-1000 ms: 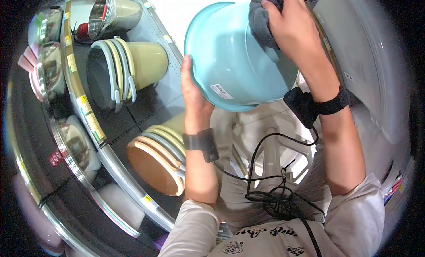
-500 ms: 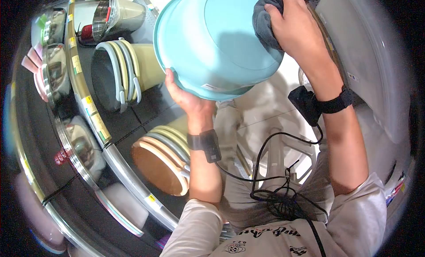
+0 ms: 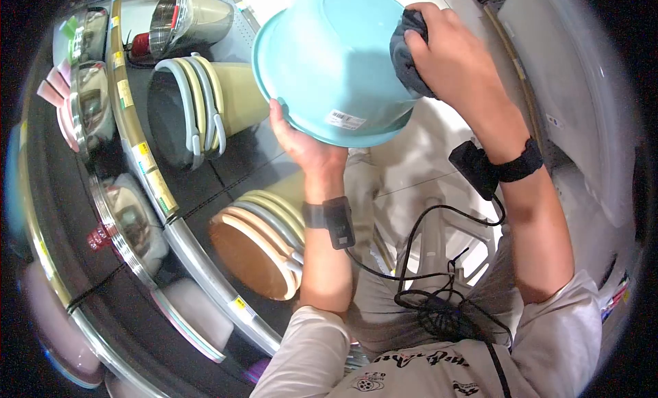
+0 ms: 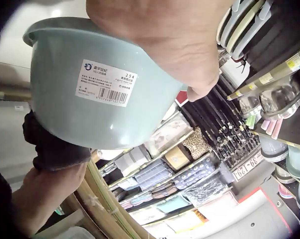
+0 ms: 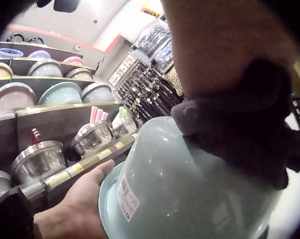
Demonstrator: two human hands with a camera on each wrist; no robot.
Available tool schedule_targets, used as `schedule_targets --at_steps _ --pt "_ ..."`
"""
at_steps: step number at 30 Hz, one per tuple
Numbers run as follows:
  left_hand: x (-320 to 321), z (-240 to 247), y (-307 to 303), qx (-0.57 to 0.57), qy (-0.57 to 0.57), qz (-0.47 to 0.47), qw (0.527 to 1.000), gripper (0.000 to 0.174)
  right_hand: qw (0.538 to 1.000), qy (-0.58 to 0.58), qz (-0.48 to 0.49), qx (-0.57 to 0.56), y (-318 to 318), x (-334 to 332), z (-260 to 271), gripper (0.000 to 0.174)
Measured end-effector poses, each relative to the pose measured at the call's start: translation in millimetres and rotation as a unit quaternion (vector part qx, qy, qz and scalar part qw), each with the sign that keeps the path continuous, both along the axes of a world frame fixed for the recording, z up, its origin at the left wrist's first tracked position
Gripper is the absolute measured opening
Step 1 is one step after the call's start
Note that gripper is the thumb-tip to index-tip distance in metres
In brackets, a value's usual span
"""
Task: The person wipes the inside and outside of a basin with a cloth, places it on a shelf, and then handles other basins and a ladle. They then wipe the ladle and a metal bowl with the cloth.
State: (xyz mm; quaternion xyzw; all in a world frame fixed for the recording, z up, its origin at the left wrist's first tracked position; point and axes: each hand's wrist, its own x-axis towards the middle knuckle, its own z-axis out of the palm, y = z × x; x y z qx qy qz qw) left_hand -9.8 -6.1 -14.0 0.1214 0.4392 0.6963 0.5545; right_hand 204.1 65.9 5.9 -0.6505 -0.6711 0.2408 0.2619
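Note:
A light blue plastic basin (image 3: 329, 62) is held up, tilted, with its base facing up and a white barcode label on its side. My left hand (image 3: 310, 146) grips its rim from below, thumb along the outside. The right hand (image 3: 456, 59) pinches a dark grey cloth (image 3: 410, 54) against the basin's side near the base. In the left wrist view the cloth (image 4: 55, 149) touches the basin (image 4: 100, 84) below its label. The right wrist view shows the cloth (image 5: 234, 124) lying over the basin (image 5: 189, 184), and my left hand (image 5: 78, 204) at the rim.
Shelves on the left hold nested buckets with handles (image 3: 257, 247), more buckets (image 3: 205, 110) and steel pots (image 3: 137, 223). A large translucent bin (image 3: 569, 90) stands at the right. A white stool (image 3: 432, 240) is below, and a black cable (image 3: 439, 316) hangs over my lap.
The basin has moved left and turned, its base coming more into view and its label shifting. My left hand has moved with it at the rim. The cloth has slid a little lower on the side.

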Motion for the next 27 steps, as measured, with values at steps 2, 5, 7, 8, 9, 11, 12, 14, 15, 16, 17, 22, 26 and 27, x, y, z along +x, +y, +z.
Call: schedule_targets --at_steps 2,5,7,8,9,11,12,14,15,16,17,22,26,27 --pt "2 -3 2 -0.004 -0.008 -0.005 1.000 0.060 1.000 -0.011 0.019 0.000 -3 -3 -5 0.034" --pt "10 -2 3 -0.049 0.007 -0.005 0.999 0.063 0.992 -0.012 0.036 0.124 -5 -7 -12 0.029" --pt "10 -5 2 -0.051 0.009 -0.014 0.999 0.063 0.989 0.006 0.049 0.138 -5 -8 -11 0.028" --pt "10 -7 2 -0.054 0.009 -0.024 0.998 0.062 0.986 0.023 0.062 0.152 -6 -9 -11 0.027" --pt "11 -9 2 -0.054 0.009 -0.025 0.998 0.062 0.986 0.023 0.062 0.152 -7 -9 -11 0.027" --pt "11 -12 2 -0.066 0.002 -0.032 0.997 0.059 0.986 0.023 0.077 0.147 -8 -11 -9 0.026" --pt "15 -8 3 -0.066 0.002 -0.032 0.997 0.059 0.986 0.023 0.077 0.147 -8 -12 -9 0.026" --pt "24 1 2 -0.108 0.000 -0.038 0.993 0.055 0.986 0.019 0.084 0.145 -8 -13 -10 0.025" --pt "26 2 2 -0.108 0.000 -0.038 0.993 0.055 0.986 0.019 0.084 0.145 -8 -13 -10 0.025" --pt "28 2 2 -0.109 0.016 -0.053 0.992 0.054 0.985 0.018 0.083 0.153 -8 -13 -11 0.025" --pt "30 4 1 -0.111 0.032 -0.068 0.991 0.053 0.983 0.018 0.082 0.161 -8 -13 -11 0.025" --pt "39 18 -1 -0.143 0.091 -0.137 0.976 0.056 0.980 0.023 0.085 0.180 -7 -12 -9 0.026" --pt "44 5 -5 -0.156 0.076 -0.209 0.962 0.066 0.985 0.028 0.103 0.134 -10 -16 -11 0.024" --pt "48 3 -7 -0.146 0.089 -0.233 0.957 0.071 0.985 0.028 0.103 0.134 -12 -17 -10 0.024"
